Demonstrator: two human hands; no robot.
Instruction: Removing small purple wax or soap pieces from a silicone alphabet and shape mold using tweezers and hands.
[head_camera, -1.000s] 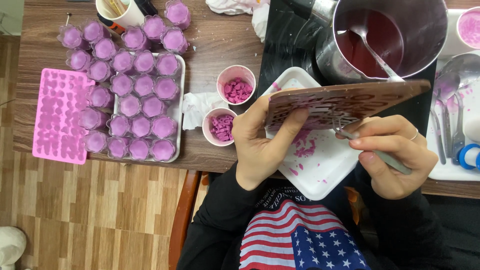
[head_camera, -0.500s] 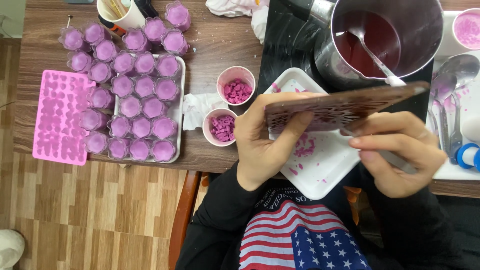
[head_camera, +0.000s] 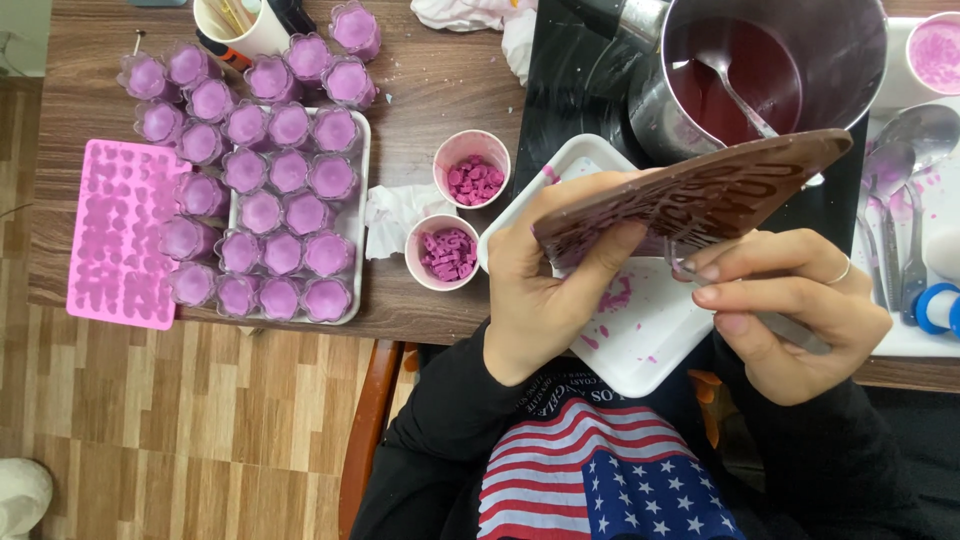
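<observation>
While the person sits at the wooden table (head_camera: 440, 90), the head view shows both hands raised over a white square tray (head_camera: 650, 340). The left hand (head_camera: 545, 285) is closed around the near end of a brown mould (head_camera: 700, 195), thumb on top, fingers beneath. The mould is tilted, its far end higher, above the tray and just in front of the steel pot (head_camera: 780, 70). The right hand (head_camera: 790, 305) is closed on a thin metal tool (head_camera: 775, 325), whose tip meets the mould's lower edge. Pink crumbs lie on the tray below.

To the left, two small cups (head_camera: 455, 205) hold pink pieces. Further left, a white tray of purple-filled cups (head_camera: 285, 215) stands beside a pink silicone mould (head_camera: 120, 230). The pot holds dark red liquid and a spoon (head_camera: 740, 95). Metal spoons (head_camera: 900, 200) rest at the right edge.
</observation>
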